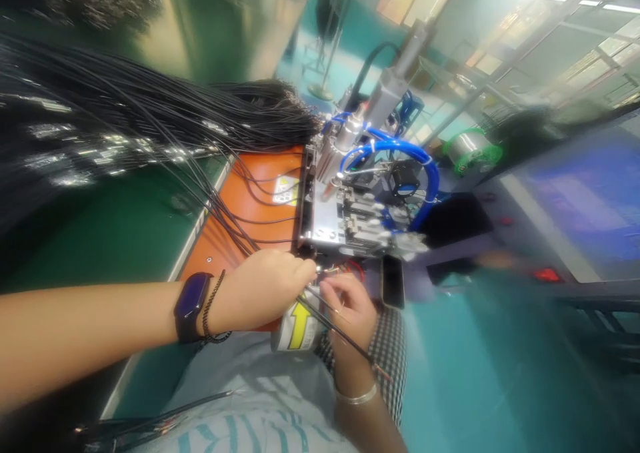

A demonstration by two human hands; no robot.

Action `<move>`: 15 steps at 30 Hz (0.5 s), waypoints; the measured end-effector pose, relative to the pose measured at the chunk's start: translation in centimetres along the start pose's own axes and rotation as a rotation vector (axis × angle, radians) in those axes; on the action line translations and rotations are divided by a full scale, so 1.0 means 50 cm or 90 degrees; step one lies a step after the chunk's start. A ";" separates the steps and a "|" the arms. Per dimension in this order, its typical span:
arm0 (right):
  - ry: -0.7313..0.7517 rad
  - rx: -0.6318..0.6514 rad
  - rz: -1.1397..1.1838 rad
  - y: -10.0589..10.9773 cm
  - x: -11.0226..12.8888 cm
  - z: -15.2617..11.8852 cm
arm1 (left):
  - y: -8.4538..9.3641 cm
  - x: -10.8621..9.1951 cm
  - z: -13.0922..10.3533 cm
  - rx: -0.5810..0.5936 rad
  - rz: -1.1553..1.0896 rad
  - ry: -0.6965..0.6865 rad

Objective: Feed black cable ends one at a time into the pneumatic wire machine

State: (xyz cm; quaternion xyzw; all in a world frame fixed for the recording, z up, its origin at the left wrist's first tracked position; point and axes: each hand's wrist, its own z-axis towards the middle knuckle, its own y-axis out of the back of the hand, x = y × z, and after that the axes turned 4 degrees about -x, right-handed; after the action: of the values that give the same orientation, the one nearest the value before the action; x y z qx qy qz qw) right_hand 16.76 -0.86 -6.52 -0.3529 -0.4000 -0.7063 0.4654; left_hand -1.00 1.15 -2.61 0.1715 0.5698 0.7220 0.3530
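My left hand (273, 276) is closed around a few thin black cables (340, 331), whose stripped ends stick out toward the lower right. Facing it, my right hand (353, 306) is closed, thumb and fingers pinched at the cables close to the left fingertips. What exactly lies in that pinch is too small to make out. Just under both hands sits a round container (299, 326) with a yellow arrow on its label. Beyond the hands stands a metal bench machine (327, 219) with blue air hoses (425, 166); several black cables run across to its left side.
A large bundle of black cables (240, 109) lies to the left over an orange tabletop (270, 239). A phone (393, 281) is right of my hands. Farther right are a green-rimmed wire spool (473, 153) and a blurred screen (590, 193). More cables (165, 416) lie at bottom left.
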 end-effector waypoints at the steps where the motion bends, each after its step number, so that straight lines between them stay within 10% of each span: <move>1: -0.025 0.032 -0.019 0.002 0.002 0.001 | -0.001 0.000 0.000 -0.002 0.005 0.004; 15: 0.021 0.145 -0.136 0.007 0.031 0.030 | 0.002 0.002 0.003 -0.034 0.052 -0.098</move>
State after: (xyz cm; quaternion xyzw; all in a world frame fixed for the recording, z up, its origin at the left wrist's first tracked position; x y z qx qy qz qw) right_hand 16.78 -0.19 -4.44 -0.2415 -0.5051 -0.7077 0.4310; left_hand -0.98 1.30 -2.51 0.2402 0.5138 0.7355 0.3706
